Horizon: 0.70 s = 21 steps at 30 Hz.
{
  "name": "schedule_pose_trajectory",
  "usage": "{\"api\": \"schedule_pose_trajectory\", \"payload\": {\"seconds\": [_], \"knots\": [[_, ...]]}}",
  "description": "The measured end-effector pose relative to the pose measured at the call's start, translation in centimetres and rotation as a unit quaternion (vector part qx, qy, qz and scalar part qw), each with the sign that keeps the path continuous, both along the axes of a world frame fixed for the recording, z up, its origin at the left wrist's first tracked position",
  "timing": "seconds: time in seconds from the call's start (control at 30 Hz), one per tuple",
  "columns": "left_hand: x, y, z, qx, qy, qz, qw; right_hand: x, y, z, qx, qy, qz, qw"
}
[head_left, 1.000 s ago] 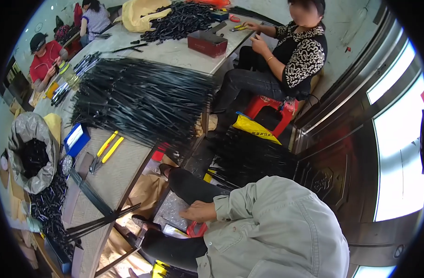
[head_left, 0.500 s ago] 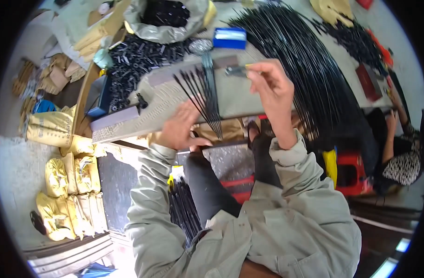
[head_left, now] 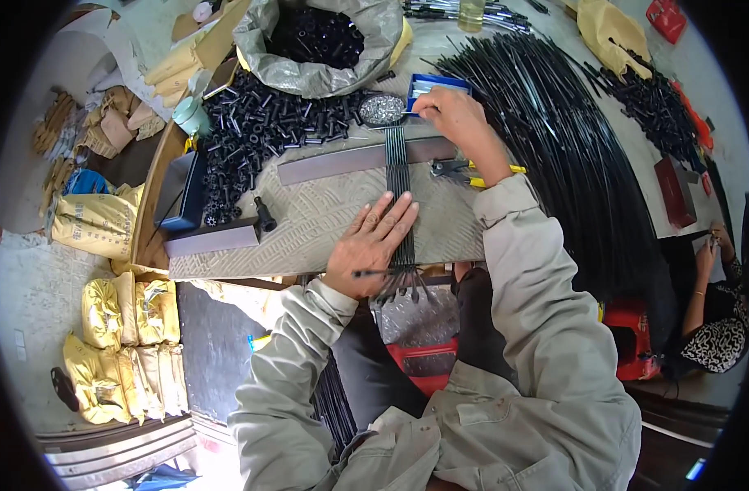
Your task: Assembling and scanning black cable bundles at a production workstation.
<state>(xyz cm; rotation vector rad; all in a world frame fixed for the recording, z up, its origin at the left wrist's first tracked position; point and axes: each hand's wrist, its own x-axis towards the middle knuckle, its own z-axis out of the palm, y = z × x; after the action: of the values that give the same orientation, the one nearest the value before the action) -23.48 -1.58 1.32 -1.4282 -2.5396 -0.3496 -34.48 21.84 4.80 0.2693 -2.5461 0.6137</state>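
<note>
My left hand (head_left: pixel 373 244) lies flat with extended fingers on a narrow row of thin black rods (head_left: pixel 397 176). The rods run away from me across a flat metal bar (head_left: pixel 325 162), and their near ends fan out past the table edge. My right hand (head_left: pixel 458 116) is closed in a pinch on a thin metal pin, beside a round dish of small shiny metal pieces (head_left: pixel 382 109). Behind the hand is a blue box (head_left: pixel 418 81) holding light-coloured pieces. Pliers with yellow handles (head_left: pixel 452 168) rest on the table below my right wrist.
Black tubular parts (head_left: pixel 268 114) are heaped at the left, below a grey sack of black parts (head_left: pixel 313 78). A large sheaf of black rods (head_left: pixel 546 139) covers the right side. A dark socket-like piece (head_left: pixel 265 214) sits near the left edge. Another person's hand (head_left: pixel 705 258) is far right.
The pliers have left my right hand for the table, and that hand has moved to the dish. My left hand has shifted onto the rods, which now lie gathered straight instead of fanned.
</note>
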Motion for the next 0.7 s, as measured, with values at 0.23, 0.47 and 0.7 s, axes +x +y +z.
{"api": "schedule_pose_trajectory", "payload": {"seconds": [0.23, 0.47, 0.7], "knots": [[-0.4, 0.3, 0.4, 0.016, -0.033, 0.004, 0.999, -0.7, 0.4, -1.3, 0.014, -0.005, 0.006, 1.0], [0.2, 0.2, 0.8, 0.024, -0.041, -0.037, 0.998, 0.0, 0.8, -1.1, 0.029, -0.051, 0.009, 0.998], [0.4, 0.7, 1.0, 0.031, -0.04, -0.044, 0.998, 0.8, 1.4, -1.1, 0.051, -0.065, -0.007, 0.997]]}}
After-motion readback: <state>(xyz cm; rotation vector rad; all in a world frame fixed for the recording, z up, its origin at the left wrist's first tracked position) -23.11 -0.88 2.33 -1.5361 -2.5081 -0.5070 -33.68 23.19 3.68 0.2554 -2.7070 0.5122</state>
